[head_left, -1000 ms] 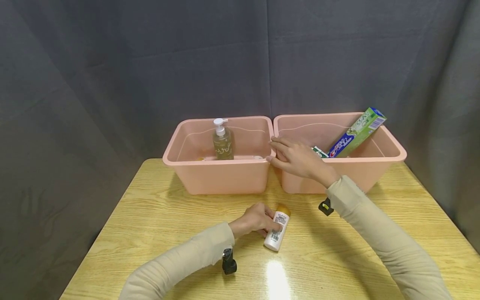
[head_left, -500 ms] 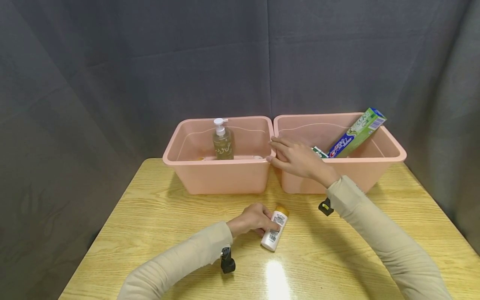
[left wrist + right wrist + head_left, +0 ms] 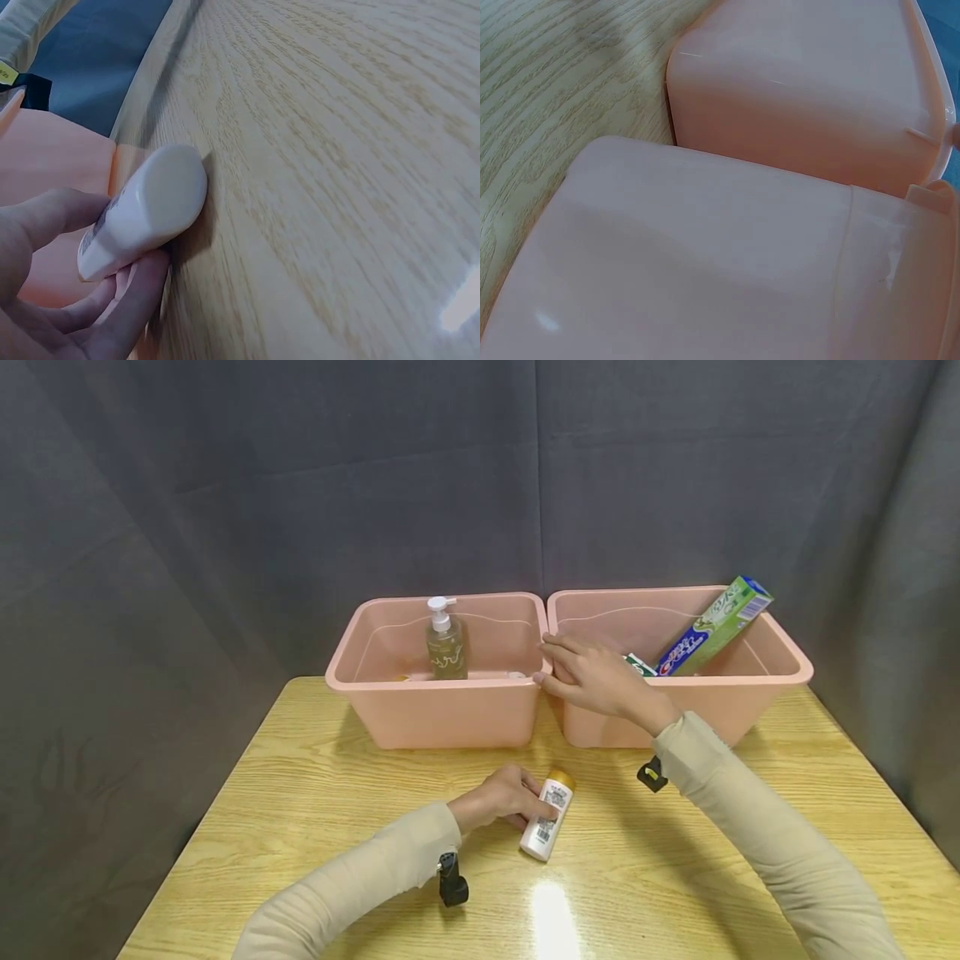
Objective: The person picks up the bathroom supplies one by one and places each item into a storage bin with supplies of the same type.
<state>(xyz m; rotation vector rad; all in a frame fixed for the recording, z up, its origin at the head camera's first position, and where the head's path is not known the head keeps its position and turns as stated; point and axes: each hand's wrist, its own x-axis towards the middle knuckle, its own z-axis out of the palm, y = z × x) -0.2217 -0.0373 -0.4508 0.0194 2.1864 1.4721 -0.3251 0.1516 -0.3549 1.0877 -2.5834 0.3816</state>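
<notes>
A white bottle (image 3: 542, 841) with an orange-yellow cap and printed label is at the middle of the table. My left hand (image 3: 504, 797) grips it from the left. In the left wrist view the thumb lies on one side of the bottle (image 3: 150, 202) and fingers curl under the other. Whether its lower side touches the wood I cannot tell. My right hand (image 3: 592, 675) rests, fingers extended, on the adjoining rims of the left pink bin (image 3: 442, 718) and right pink bin (image 3: 720, 710). Just a sliver of a finger shows in the right wrist view.
A pump bottle (image 3: 447, 652) with a white pump stands in the left bin, near small, mostly hidden items. A green and blue toothpaste box (image 3: 712, 627) leans out of the right bin beside a green and white packet (image 3: 640, 665). Dark curtains (image 3: 450, 468) hang behind the wooden table (image 3: 337, 793).
My left hand and the white bottle have shifted slightly left, the bottle still in its grip. The right hand and both bins stay where they were.
</notes>
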